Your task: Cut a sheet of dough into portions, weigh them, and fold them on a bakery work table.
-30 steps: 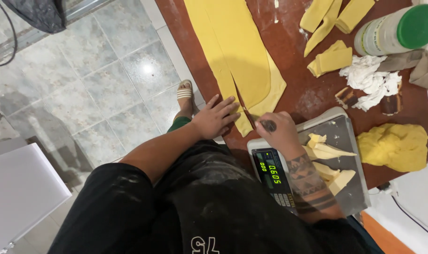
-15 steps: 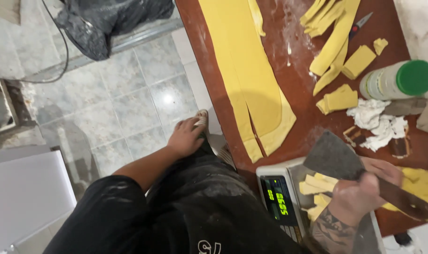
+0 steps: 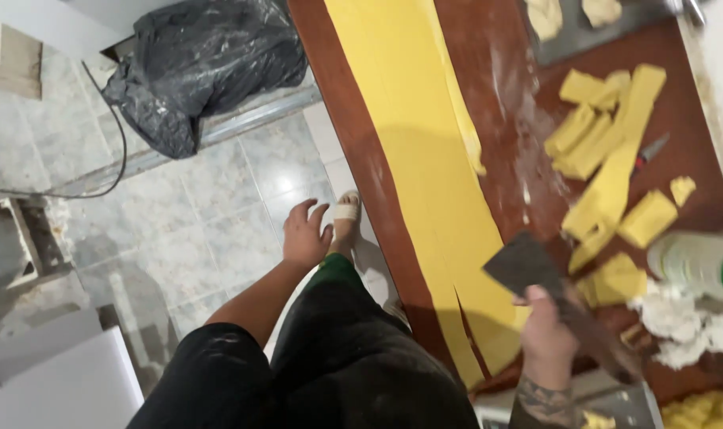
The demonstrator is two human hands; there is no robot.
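The right hand (image 3: 548, 338) is closing its grip around the handle of a dark scraper (image 3: 528, 266), whose blade is hovering over the near right edge of the long yellow dough sheet (image 3: 413, 159) lying on the brown table (image 3: 353, 135). The left hand (image 3: 304, 234) is hanging open and empty over the tiled floor (image 3: 210, 206), well left of the table. Cut dough pieces (image 3: 607, 151) are lying to the far right.
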